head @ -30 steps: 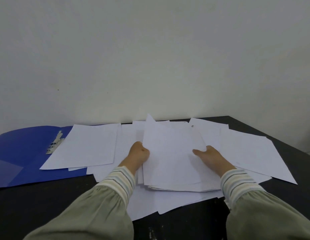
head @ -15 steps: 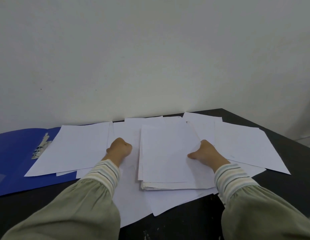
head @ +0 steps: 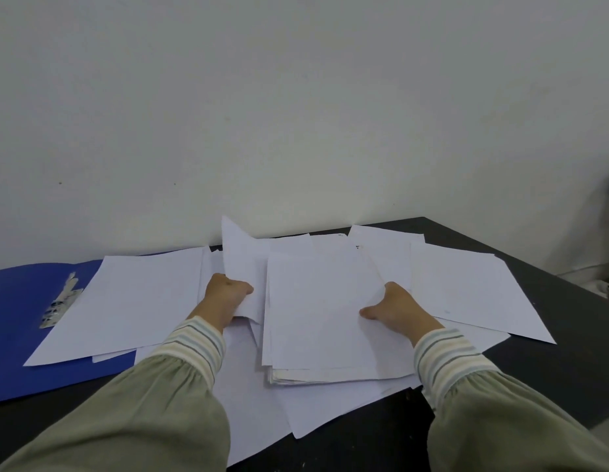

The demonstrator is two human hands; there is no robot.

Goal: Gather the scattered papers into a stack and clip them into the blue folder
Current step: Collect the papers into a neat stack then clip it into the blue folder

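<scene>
So the desk is a dark, near-black top pushed against a plain pale wall, and it's basically buried in white paper. In the middle, toward the near edge, there's a half-tidy stack of plain white sheets, edges not quite squared up, so you can see the layers fanning out at its near end. The right hand is resting on the stack's right edge, thumb laid flat on the top sheet and the rest of the fingers curled down over the side; can't tell if they're actually under the pile. The left hand is just left of the stack, fingers clenched around a loose sheet that's lifted up, its far corner sticking up in front of the wall. More loose sheets are scattered flat: a big one toward the left lying partly over the blue folder, a couple spread toward the desk's right edge, and some poking out from under the stack at the near edge. The folder is open flat at the desk's left edge, bright blue, with its silver metal clip showing just beside the sheet covering it. Both sleeves are olive green with striped cuffs.
</scene>
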